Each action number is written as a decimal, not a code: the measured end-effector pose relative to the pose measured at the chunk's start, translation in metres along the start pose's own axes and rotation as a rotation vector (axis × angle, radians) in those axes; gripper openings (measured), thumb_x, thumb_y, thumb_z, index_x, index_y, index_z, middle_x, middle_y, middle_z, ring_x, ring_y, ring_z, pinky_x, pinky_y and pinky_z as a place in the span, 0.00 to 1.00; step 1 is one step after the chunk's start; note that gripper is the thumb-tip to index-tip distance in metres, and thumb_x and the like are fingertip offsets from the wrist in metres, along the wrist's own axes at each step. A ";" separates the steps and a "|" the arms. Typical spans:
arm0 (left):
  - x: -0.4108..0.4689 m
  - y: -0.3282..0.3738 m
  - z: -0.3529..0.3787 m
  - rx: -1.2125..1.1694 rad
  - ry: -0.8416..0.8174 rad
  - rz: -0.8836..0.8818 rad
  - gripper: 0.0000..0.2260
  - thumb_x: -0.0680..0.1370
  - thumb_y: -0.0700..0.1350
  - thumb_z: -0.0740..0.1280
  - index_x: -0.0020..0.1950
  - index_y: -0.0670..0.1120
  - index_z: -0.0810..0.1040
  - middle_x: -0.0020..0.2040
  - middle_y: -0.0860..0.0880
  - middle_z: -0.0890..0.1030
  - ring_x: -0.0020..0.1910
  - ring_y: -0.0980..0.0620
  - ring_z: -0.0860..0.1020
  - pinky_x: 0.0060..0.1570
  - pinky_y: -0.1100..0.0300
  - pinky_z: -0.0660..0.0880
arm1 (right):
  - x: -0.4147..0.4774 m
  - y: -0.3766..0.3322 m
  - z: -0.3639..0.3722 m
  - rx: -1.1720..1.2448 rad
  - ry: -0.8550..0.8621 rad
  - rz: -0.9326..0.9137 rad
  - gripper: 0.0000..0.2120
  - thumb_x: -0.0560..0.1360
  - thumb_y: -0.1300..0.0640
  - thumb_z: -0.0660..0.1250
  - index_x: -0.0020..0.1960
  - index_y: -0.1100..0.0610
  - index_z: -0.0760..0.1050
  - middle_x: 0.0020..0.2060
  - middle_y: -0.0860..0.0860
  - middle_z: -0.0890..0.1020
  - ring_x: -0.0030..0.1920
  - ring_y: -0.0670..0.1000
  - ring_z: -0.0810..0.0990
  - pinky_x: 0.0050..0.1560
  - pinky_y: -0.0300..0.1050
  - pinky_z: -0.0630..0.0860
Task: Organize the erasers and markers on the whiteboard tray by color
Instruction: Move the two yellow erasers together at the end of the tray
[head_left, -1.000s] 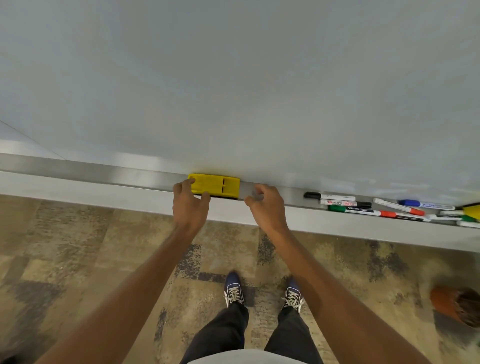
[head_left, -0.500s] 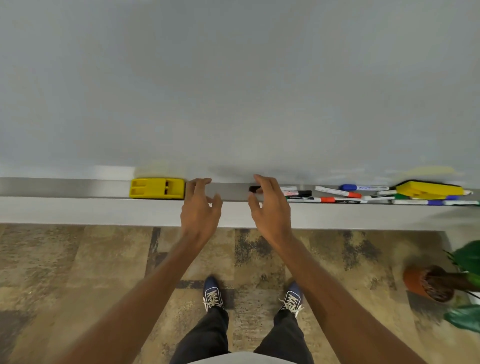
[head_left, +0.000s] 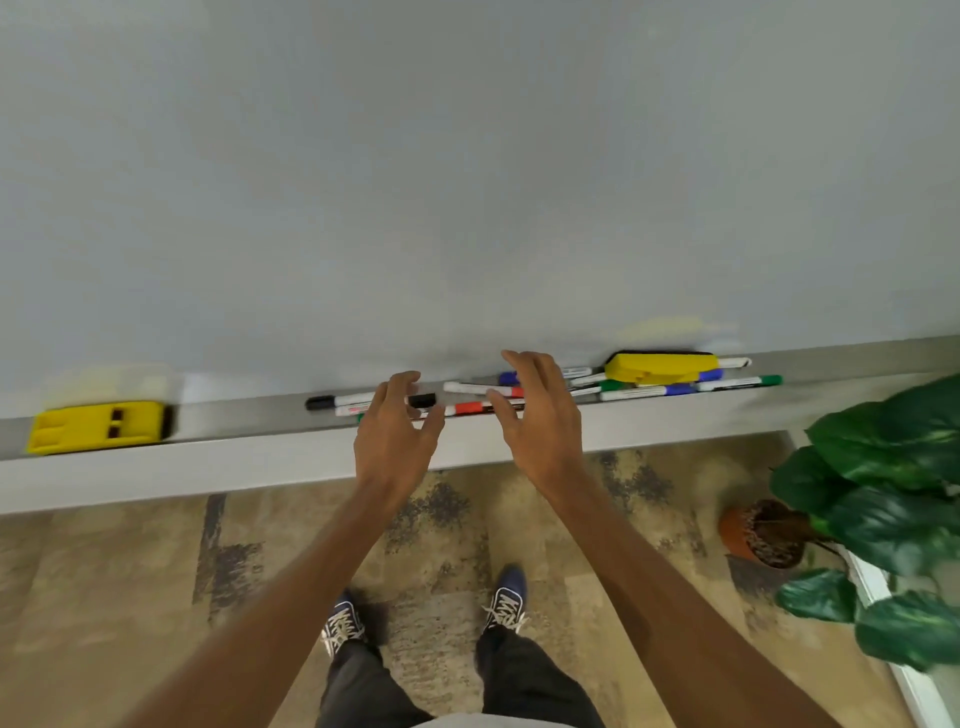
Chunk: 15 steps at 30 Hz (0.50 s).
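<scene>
**Light, slick markers — take them mid-barrel**

On the whiteboard tray, a yellow eraser lies at 9 o'clock, well apart from the rest. The left hand hovers over a black-capped marker, its grip spread and empty. The right hand, likewise spread, hangs above a red marker. At 2 o'clock a second yellow eraser rests on green and blue markers — probably light, rigid and prone to rolling.
</scene>
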<state>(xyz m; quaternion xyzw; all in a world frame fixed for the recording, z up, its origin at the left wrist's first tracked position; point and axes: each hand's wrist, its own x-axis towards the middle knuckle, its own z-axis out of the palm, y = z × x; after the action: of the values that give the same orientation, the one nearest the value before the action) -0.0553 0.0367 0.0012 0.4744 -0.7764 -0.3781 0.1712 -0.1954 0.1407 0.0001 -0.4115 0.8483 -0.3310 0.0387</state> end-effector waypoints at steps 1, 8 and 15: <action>0.000 0.011 0.012 0.003 -0.007 0.016 0.21 0.78 0.51 0.70 0.69 0.49 0.73 0.62 0.51 0.79 0.51 0.53 0.81 0.50 0.53 0.78 | 0.003 0.012 -0.009 -0.006 0.009 0.009 0.21 0.77 0.51 0.70 0.69 0.54 0.73 0.63 0.53 0.76 0.62 0.53 0.77 0.56 0.50 0.80; 0.007 0.081 0.089 0.012 -0.092 0.142 0.23 0.78 0.51 0.72 0.70 0.46 0.72 0.62 0.46 0.80 0.57 0.45 0.80 0.58 0.42 0.78 | 0.019 0.093 -0.065 -0.009 0.111 0.101 0.18 0.75 0.53 0.72 0.63 0.56 0.77 0.61 0.54 0.76 0.61 0.55 0.75 0.53 0.53 0.79; 0.015 0.128 0.149 0.205 -0.196 0.286 0.24 0.80 0.49 0.69 0.74 0.46 0.69 0.67 0.43 0.78 0.62 0.38 0.77 0.61 0.45 0.73 | 0.031 0.158 -0.099 -0.020 0.151 0.254 0.18 0.76 0.54 0.71 0.64 0.58 0.76 0.63 0.57 0.73 0.63 0.57 0.73 0.59 0.54 0.76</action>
<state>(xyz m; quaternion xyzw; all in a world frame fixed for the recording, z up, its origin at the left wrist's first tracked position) -0.2341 0.1208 -0.0019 0.3351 -0.8832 -0.3133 0.0975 -0.3557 0.2408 -0.0100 -0.2752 0.8974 -0.3447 0.0123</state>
